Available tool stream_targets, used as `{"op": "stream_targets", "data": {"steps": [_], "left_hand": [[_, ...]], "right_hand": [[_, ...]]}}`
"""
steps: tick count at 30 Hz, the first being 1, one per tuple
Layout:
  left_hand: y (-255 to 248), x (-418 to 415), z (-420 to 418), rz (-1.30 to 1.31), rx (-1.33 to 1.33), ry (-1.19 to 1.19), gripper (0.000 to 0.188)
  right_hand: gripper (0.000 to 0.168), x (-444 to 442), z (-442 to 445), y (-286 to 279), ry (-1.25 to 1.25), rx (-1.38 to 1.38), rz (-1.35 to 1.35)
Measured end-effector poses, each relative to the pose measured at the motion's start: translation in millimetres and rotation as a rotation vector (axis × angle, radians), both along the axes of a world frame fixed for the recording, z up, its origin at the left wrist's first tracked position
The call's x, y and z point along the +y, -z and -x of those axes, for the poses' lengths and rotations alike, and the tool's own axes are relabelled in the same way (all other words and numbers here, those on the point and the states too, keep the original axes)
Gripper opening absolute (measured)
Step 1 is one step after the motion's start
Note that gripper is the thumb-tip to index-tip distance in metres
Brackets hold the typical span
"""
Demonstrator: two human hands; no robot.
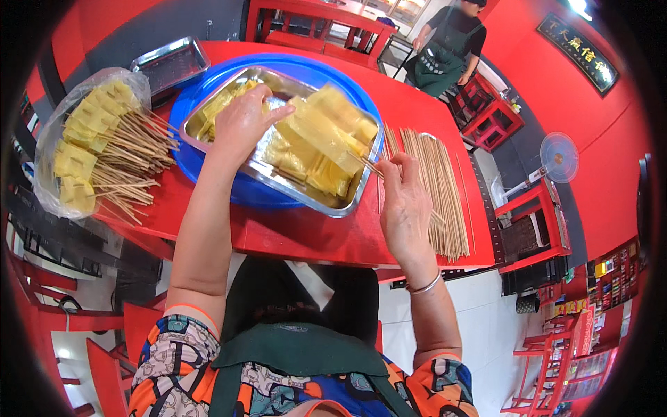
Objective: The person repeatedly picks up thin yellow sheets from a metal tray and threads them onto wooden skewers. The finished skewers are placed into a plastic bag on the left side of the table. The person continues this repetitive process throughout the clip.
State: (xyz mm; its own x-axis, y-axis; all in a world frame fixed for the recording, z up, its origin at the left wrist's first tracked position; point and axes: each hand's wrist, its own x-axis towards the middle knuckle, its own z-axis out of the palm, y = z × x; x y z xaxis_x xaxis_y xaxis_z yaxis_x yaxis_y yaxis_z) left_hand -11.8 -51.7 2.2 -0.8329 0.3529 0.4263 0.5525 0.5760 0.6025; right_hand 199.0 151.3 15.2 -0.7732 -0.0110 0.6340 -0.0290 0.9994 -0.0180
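My right hand (404, 203) grips thin wooden skewers, whose tips meet a folded yellow sheet (320, 138) that looks like tofu skin. At the sheet's far end is my left hand (245, 117), its thumb tip against the edge; its other fingers are partly hidden, so a grip cannot be made out. Both hands work over a steel tray (333, 211) holding more yellow sheets (292, 156), some blurred. Under the tray lies a round blue plastic lid or basin (245, 193). To the right, a pile of bare wooden skewers (440, 198) rests on the red table (307, 245).
Left on the table, a clear plastic bag (44, 156) holds many skewered yellow sheets (91, 125), sticks pointing right. An empty-looking steel tray (172, 62) stands behind it. Across the table is a person in a dark apron (443, 57). A fan (558, 156) stands at right.
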Motion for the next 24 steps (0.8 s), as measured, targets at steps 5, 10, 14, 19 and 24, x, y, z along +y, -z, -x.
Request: {"op": "stream_targets", "data": {"steps": [5,10,14,19,24], "left_hand": [[12.4,3.9,4.3,-0.038,0.158,-0.084,0.063],[10.6,3.7,19.4,-0.172,0.184,-0.152,0.053],[12.1,0.6,29.0,-0.386,0.151,-0.149,0.037],[9.4,2.7,33.5,-0.546,0.117,-0.097,0.027],[15.3,5.1,36.5,-0.636,0.012,-0.092,0.024]], "right_hand": [[0.022,18.6,-0.2,5.5,0.021,-0.092,-0.242],[0.013,38.6,-4.7,-2.7,0.232,-0.349,-0.203],[0.008,30.6,-8.6,-4.7,0.336,-0.21,-0.456],[0.013,38.7,-17.2,12.9,0.305,-0.245,-0.586],[0.018,39.0,-27.1,2.7,0.161,-0.201,-0.38]]}}
